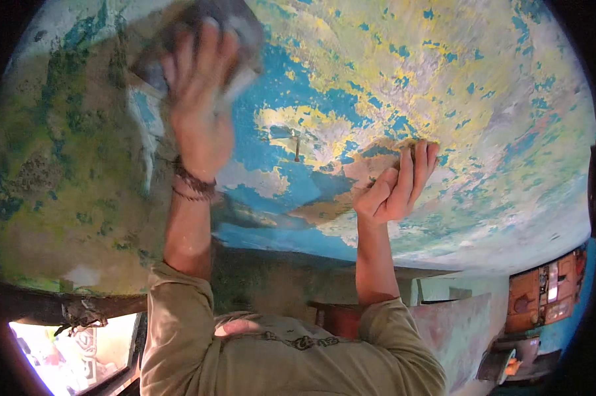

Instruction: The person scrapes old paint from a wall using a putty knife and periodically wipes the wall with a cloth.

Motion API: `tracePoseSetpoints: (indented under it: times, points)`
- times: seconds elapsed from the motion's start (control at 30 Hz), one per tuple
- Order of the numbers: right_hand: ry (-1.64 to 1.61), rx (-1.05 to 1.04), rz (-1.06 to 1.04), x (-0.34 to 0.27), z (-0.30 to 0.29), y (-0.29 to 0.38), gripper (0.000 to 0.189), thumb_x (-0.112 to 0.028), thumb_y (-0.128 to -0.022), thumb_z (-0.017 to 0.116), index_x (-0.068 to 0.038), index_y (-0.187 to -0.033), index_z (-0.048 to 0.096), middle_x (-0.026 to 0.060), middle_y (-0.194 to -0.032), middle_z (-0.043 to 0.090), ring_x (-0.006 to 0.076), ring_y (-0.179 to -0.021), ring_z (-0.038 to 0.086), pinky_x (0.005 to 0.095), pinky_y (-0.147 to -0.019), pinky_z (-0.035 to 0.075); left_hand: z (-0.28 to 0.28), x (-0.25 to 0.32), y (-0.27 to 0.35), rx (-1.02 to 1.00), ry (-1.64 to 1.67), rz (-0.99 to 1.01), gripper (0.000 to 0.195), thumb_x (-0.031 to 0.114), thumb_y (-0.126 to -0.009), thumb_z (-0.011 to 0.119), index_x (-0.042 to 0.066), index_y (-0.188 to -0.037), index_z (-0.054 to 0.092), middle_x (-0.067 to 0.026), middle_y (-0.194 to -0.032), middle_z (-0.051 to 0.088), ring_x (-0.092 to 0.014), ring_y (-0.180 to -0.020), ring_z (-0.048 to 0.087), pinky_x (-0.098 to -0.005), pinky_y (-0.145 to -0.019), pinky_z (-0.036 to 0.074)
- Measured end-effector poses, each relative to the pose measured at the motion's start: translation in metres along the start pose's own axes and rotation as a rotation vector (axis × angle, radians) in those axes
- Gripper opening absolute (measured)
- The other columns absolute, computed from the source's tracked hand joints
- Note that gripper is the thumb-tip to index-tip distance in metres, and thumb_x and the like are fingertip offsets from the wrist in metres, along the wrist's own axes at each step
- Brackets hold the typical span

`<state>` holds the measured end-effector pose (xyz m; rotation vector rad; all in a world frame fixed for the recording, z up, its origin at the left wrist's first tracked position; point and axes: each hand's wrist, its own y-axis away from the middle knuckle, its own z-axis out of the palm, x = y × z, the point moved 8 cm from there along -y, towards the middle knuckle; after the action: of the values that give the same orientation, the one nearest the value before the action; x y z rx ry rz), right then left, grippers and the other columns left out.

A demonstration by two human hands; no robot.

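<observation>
A wall or ceiling surface [322, 104] fills the upper view, its blue, yellow and greenish paint patchy and peeling. At the upper left, my left hand [201, 94] lies nearly flat, fingers spread, over a grey sheet [243, 29] against this surface. Blur hides whether the sheet is cloth or abrasive paper. My right hand [399, 183] rests on the flaking paint to the right, fingers slightly bent and thumb apart, with nothing plainly held. Between the hands a small rusty nail or hook [297, 148] sticks out. A braided bracelet [194, 185] circles my left wrist.
A bright window or opening [80, 351] is at the lower left, with a dark tangled object [82, 317] beside it. At the lower right are a wooden door or cabinet [545, 292], a pale panel [451, 331] and dark household items [520, 356].
</observation>
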<state>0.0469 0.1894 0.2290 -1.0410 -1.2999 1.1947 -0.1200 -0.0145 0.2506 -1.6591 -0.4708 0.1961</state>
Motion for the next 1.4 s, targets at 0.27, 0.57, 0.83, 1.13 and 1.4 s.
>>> tracePoseSetpoints:
  times: [0.27,0.57,0.83,1.13,1.4]
  points:
    - [-0.017,-0.032,-0.002,-0.001,-0.005,0.004,0.038,-0.008,-0.083,0.043,0.009,-0.113,0.058,0.0288,-0.126,0.052,0.0476,-0.129,0.04,0.0588,-0.11,0.021,0.05,0.019,0.15,-0.103,0.14,-0.177,0.042,0.024,-0.087,0.05,0.002,-0.123,0.054,-0.0174,-0.137,0.042,-0.042,-0.13,0.034,-0.0552,-0.112,0.013]
    - [-0.023,-0.031,-0.006,0.0,-0.001,-0.001,0.037,-0.009,-0.085,0.042,0.01,-0.113,0.057,0.0291,-0.126,0.052,0.048,-0.127,0.041,0.0593,-0.109,0.023,0.046,0.019,0.148,-0.182,0.162,-0.134,0.052,-0.003,-0.075,0.048,0.007,-0.125,0.061,-0.0133,-0.136,0.051,-0.041,-0.139,0.027,-0.0606,-0.111,0.01]
    - [-0.074,-0.003,0.042,0.005,-0.005,0.004,0.036,-0.007,-0.083,0.044,0.007,-0.112,0.059,0.0275,-0.124,0.054,0.048,-0.127,0.042,0.0583,-0.11,0.02,0.005,0.022,-0.009,-0.004,0.033,0.013,0.044,-0.001,-0.084,0.042,0.003,-0.125,0.06,-0.0151,-0.137,0.05,-0.039,-0.137,0.032,-0.0578,-0.113,0.01]
    - [-0.074,0.021,0.051,0.004,-0.004,0.001,0.037,-0.005,-0.08,0.046,0.007,-0.112,0.059,0.0253,-0.122,0.056,0.0467,-0.126,0.044,0.0573,-0.11,0.021,0.006,0.023,0.04,-0.156,0.113,0.057,0.044,-0.007,-0.081,0.051,0.009,-0.12,0.065,-0.0071,-0.133,0.056,-0.028,-0.135,0.039,-0.0539,-0.113,0.017]
    - [-0.082,0.039,0.029,0.002,-0.006,0.001,0.038,-0.005,-0.079,0.047,0.008,-0.112,0.06,0.0248,-0.122,0.056,0.0467,-0.124,0.045,0.0565,-0.11,0.022,0.039,0.024,0.112,-0.348,0.029,-0.083,0.042,0.002,-0.088,0.045,0.006,-0.128,0.057,-0.0133,-0.14,0.047,-0.04,-0.139,0.025,-0.0547,-0.114,0.012]
